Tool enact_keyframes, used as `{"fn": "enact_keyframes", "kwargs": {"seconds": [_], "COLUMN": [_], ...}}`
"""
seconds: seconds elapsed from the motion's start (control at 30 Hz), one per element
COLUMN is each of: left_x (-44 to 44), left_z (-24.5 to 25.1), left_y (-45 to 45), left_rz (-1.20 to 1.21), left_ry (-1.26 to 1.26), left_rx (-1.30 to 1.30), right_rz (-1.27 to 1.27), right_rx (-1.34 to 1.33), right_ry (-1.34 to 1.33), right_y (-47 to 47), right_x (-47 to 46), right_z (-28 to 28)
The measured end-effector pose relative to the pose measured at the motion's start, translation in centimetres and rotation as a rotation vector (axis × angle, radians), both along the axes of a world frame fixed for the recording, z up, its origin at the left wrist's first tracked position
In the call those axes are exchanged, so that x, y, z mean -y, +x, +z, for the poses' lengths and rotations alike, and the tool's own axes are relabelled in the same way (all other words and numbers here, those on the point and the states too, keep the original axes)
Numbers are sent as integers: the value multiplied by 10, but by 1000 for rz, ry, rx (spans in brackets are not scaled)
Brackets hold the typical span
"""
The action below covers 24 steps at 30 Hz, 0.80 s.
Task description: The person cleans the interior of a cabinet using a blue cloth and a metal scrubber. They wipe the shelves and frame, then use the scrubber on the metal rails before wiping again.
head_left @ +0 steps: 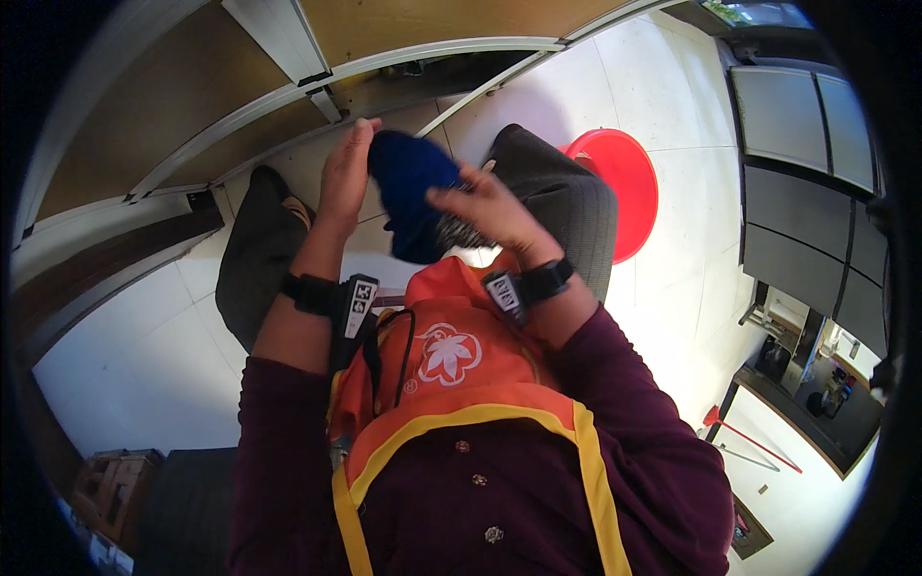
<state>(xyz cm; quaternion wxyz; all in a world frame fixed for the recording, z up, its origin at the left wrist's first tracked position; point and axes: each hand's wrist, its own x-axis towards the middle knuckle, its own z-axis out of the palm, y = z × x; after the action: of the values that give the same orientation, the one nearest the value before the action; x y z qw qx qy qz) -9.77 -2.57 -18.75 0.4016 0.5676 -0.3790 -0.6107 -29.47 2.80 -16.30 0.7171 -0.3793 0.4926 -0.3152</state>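
A dark blue cloth item (pixel 414 198), soft and slightly blurred, is held up between my two hands in front of my apron. My left hand (pixel 347 173) is upright at its left edge, with fingertips at the cloth's upper corner. On the other side, my right hand (pixel 497 212) grips the right edge, thumb and fingers against the fabric. Just below the right hand is a black-and-white speckled piece (pixel 461 234); whether it belongs to the blue cloth I cannot tell. The orange apron (pixel 468 360) with yellow trim covers my lap between my spread knees.
A red plastic bucket or basin (pixel 634 198) stands on the tiled floor beyond my right knee. Cabinet doors with pale frames (pixel 446 21) run along the front. Dark grey panels (pixel 799 209) stand at the right, with a red-handled tool (pixel 756 443) lower down.
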Motion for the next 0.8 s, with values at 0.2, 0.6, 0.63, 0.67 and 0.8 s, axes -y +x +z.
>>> {"fn": "enact_keyframes", "kwargs": {"seconds": [0.2, 0.6, 0.63, 0.67, 0.8], "left_x": [5, 12, 12, 15, 26], "left_z": [-21, -16, -12, -9, -7], "left_y": [-1, -17, -21, -25, -43], "left_rz": [-107, -98, -104, -144, -366], "left_ry": [297, 389, 333, 265, 10], "left_rx": [173, 34, 154, 214, 391], "right_rz": [-128, 177, 169, 110, -17], "right_rx": [-893, -601, -597, -497, -689], "right_ry": [-432, -287, -221, -196, -298], "right_y": [-41, 6, -1, -12, -52], "right_x": [68, 39, 39, 35, 36], "right_z": [8, -12, -7, 1, 29]}}
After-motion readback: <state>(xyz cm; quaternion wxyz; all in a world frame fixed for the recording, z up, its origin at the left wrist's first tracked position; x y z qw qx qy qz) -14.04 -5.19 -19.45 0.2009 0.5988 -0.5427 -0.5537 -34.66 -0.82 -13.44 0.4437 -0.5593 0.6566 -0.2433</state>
